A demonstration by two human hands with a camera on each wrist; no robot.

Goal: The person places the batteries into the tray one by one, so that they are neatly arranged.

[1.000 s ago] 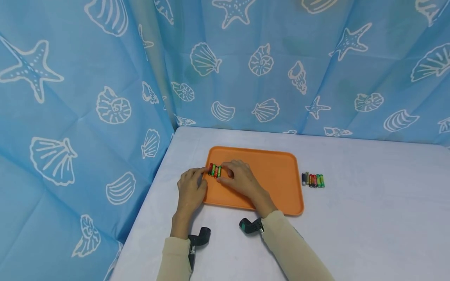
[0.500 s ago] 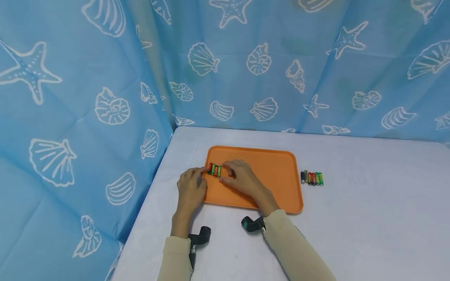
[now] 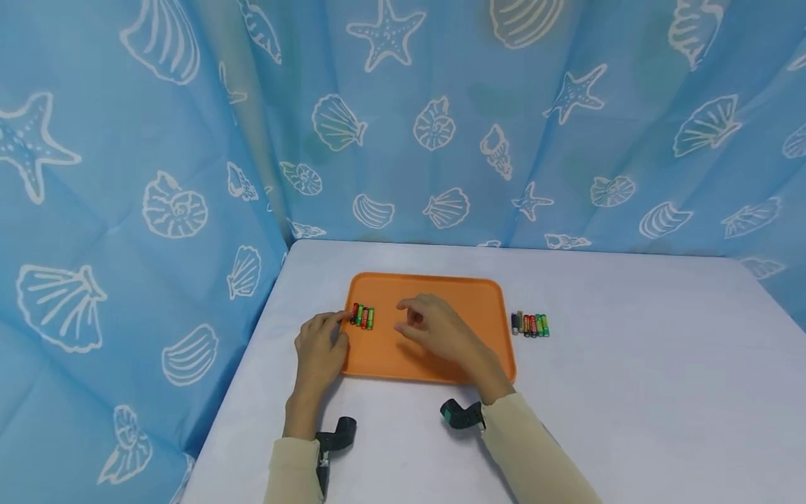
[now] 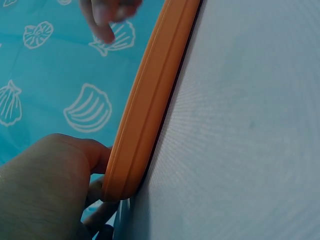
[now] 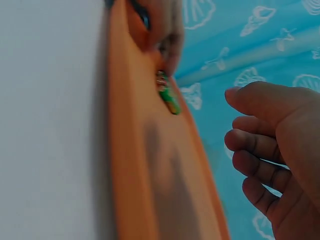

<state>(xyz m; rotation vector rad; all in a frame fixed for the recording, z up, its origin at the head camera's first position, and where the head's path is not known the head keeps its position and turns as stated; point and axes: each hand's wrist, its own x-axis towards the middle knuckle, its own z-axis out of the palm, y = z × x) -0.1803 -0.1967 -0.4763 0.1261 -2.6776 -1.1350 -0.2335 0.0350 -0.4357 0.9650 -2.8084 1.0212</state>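
An orange tray (image 3: 441,350) lies on the white table. A short row of red and green batteries (image 3: 362,317) sits at its left end and shows as a small blurred cluster of batteries (image 5: 167,95) in the right wrist view. My left hand (image 3: 320,343) rests against the tray's left rim (image 4: 150,100), its fingertips close to the batteries. My right hand (image 3: 431,325) hovers over the middle of the tray with loosely curled fingers (image 5: 255,150) and holds nothing. A gap separates it from the batteries.
A second row of several batteries (image 3: 530,325) lies on the table just right of the tray. Blue curtains with shell prints (image 3: 441,140) close off the back and left side. The table's left edge (image 3: 252,364) runs close to my left hand.
My right hand has left the batteries on the tray and moved right, above the tray's middle. The left hand stays at the tray's left rim.
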